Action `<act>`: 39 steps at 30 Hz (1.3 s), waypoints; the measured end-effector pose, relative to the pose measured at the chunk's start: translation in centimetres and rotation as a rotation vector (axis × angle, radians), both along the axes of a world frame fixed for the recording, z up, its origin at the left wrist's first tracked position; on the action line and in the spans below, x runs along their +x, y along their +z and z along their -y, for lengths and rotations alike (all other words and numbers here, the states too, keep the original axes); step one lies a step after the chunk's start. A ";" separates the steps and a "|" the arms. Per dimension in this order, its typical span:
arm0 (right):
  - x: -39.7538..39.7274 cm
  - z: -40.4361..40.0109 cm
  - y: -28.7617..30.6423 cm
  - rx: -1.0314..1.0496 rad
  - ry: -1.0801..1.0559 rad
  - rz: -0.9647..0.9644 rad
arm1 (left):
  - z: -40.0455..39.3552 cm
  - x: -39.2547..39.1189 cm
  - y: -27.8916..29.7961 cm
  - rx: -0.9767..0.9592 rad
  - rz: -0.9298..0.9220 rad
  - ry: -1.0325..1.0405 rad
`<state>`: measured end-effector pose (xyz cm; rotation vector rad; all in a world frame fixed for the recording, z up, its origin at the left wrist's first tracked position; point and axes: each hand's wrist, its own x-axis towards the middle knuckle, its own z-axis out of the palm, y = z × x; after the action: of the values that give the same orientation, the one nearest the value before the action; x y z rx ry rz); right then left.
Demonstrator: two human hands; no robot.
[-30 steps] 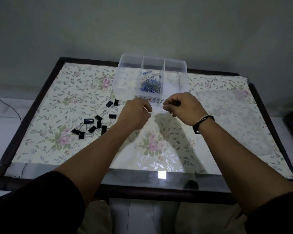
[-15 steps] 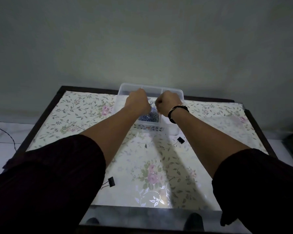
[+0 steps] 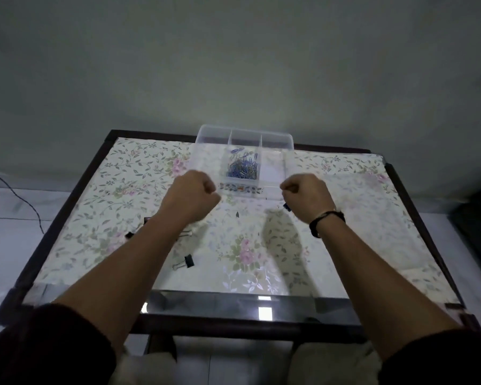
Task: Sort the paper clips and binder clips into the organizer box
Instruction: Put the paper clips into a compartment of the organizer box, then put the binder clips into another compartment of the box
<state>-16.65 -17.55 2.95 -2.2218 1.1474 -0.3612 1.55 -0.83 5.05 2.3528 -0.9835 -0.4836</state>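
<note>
A clear organizer box [image 3: 277, 138] with three compartments stands at the table's far edge. Its middle compartment holds a heap of blue paper clips [image 3: 243, 169]; the two side compartments look empty. My left hand [image 3: 195, 196] hovers as a fist just left of the box's near corner, and my right hand [image 3: 306, 196] is a fist near the right corner. Nothing shows in either fist. Black binder clips lie on the cloth: one [image 3: 188, 261] by my left forearm, another [image 3: 129, 235] farther left, and one [image 3: 286, 207] peeking out under my right hand.
The table [image 3: 345, 218] wears a floral cloth inside a dark frame, with a glossy strip along the near edge. A small dark speck [image 3: 237, 214] lies between my hands. A cable [image 3: 25, 204] runs over the floor at left. A dark object [image 3: 478, 234] stands at right.
Both hands have drawn back from above the box's middle compartment toward me and spread apart. The view has tilted down a little, showing more of the table.
</note>
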 end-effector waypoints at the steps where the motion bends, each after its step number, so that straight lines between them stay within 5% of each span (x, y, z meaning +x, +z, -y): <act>1: -1.3 0.2 -1.3 -0.005 -0.016 -0.057 | -1.1 -0.5 -1.1 0.034 -0.021 0.007; 6: -3.9 3.2 -5.1 0.005 -0.024 -0.252 | -3.0 -1.8 -4.7 0.124 -0.059 0.012; 15: -0.1 4.8 -9.2 -0.025 -0.037 -0.204 | -1.7 0.0 -5.5 0.185 -0.010 0.011; 28: 1.2 0.8 -7.3 0.094 -0.069 -0.351 | -3.8 -0.1 -5.3 0.510 0.152 -0.176; 34: 2.1 -0.3 -7.2 0.123 -0.012 -0.353 | -4.5 -0.1 -5.0 0.535 0.144 -0.197; 39: 2.1 -0.8 -6.3 0.288 0.031 -0.153 | -5.0 -0.6 -6.7 0.648 0.136 -0.238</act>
<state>-14.56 -16.79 -3.31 -2.0369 1.1613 -0.0103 0.94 4.21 -1.65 2.8750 -1.3331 -0.8470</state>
